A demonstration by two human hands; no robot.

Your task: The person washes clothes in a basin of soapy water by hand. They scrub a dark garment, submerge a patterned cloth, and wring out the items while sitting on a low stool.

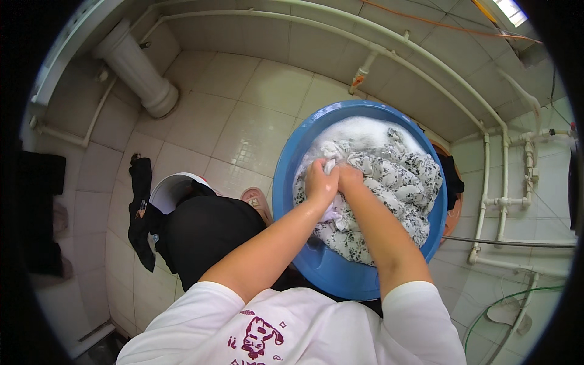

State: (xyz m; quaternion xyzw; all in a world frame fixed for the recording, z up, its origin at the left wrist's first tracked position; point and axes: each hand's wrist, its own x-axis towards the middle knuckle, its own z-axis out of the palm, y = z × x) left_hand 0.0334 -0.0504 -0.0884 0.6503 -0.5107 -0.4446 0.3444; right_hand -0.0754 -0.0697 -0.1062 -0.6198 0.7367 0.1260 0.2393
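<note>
A large blue plastic basin (pixel 285 182) holds white fabric with a dark floral print (pixel 392 182), wet and bunched up. White suds (pixel 360 130) lie along its far side. My left hand (pixel 321 182) is closed on a twisted piece of white cloth (pixel 329 165) that sticks out above the fingers. Right beside it, my right hand (pixel 350 177) is pressed against the left one, its fingers largely hidden; the same cloth seems to run into it. Below the hands, a pale, lilac-tinted part of cloth (pixel 336 216) hangs over the printed fabric.
An orange-brown basin (pixel 452 223) with dark cloth stands behind the blue one at the right. White pipes (pixel 486 182) run along the tiled walls. At the left are a white bucket (pixel 166 189) with black clothing and a white pedestal (pixel 141 68). A grey hose (pixel 511 244) reaches the blue basin's right side.
</note>
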